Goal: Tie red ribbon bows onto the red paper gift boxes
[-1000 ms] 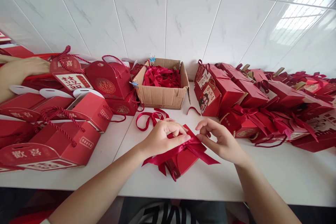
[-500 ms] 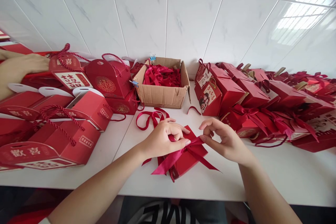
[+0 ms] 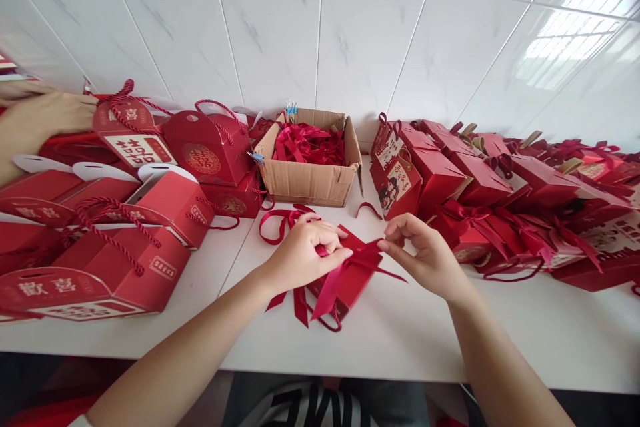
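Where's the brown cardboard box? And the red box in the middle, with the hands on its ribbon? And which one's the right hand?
Brown cardboard box (image 3: 306,184): head view, front wall.
Middle red box (image 3: 355,284): head view, bare upward face.
Right hand (image 3: 429,260): head view, back of hand.

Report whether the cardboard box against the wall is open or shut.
Open: nothing covers the top of the cardboard box, and red ribbons show inside.

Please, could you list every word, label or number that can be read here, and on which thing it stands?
"歡喜": flap of the front-left gift box.
"囍": white panel of the corded gift box behind it.
"囍", ornate: round emblem on the upper gift box left of the carton.
Too small: lettering on the illustrated gift box right of the carton.
Cut off: large letters on the person's clothing.
No readable numbers.
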A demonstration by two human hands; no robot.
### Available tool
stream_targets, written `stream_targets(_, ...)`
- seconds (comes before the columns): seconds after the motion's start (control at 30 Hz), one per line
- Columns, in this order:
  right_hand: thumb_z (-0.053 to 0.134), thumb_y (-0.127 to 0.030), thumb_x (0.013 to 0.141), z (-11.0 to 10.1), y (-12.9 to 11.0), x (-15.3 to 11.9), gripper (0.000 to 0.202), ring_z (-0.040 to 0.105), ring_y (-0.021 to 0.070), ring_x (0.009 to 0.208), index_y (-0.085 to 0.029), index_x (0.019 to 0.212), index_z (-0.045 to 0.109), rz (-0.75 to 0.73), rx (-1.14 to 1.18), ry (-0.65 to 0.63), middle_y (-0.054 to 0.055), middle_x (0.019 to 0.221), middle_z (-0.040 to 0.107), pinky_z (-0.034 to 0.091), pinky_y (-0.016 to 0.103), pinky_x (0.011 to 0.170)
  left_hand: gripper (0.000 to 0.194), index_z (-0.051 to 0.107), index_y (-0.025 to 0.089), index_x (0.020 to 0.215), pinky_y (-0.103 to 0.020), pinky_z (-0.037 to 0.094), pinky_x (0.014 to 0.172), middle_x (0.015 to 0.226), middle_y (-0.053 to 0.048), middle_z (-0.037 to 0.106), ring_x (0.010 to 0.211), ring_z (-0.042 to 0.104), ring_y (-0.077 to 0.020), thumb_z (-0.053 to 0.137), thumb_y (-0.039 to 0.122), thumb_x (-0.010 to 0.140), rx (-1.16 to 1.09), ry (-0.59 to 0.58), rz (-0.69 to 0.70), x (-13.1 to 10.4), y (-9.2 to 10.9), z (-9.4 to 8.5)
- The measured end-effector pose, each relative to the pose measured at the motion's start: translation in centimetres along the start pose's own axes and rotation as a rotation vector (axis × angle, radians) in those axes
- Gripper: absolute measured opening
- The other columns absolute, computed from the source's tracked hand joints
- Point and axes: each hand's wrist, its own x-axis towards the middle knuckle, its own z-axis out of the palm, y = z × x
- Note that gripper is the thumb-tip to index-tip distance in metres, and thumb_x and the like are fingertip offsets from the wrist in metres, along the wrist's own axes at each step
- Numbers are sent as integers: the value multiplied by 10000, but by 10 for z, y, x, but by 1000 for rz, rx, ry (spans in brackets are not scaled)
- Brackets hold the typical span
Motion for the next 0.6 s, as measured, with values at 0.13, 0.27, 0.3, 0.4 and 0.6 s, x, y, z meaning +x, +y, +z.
stream_targets(0.13,703,-371,800,-2,-18,-3,293,558,230,912,-225,1002,550,-168,-220,172,90,985,592,452,363,759,440,248,190,540,-414,356,988,500,53,475,818,674,-202,612,211,785,84,170,-39,3,-9,0)
stream_targets(0.27,734,-456,751,21,-38,-20,417,536,258,965,-233,1075,594,-426,-464,-40,102,1052,607,420,411,818,435,300,195,535,-418,391,943,557,30,608,844,680,-216,644,276,789,100,176,-57,3,-9,1)
stream_targets(0.3,706,-416,793,31,-40,-24,347,538,241,939,-230,1068,604,-459,-522,-50,94,1052,622,411,393,793,441,306,196,532,-419,400,937,564,25,624,855,681,-222,652,291,788,99,176,-55,3,-9,1)
stream_targets(0.4,650,-219,848,64,-36,-29,153,539,208,892,-231,999,629,-521,-651,90,59,996,664,382,359,755,478,280,201,531,-420,439,904,607,2,669,893,681,-245,681,306,769,60,177,-53,3,-6,0)
stream_targets(0.6,622,-149,851,84,-29,-27,116,545,179,842,-229,923,664,-575,-598,242,28,888,691,356,330,702,483,278,200,547,-441,422,920,680,-6,720,935,676,-263,722,249,731,23,165,-48,3,-3,1)
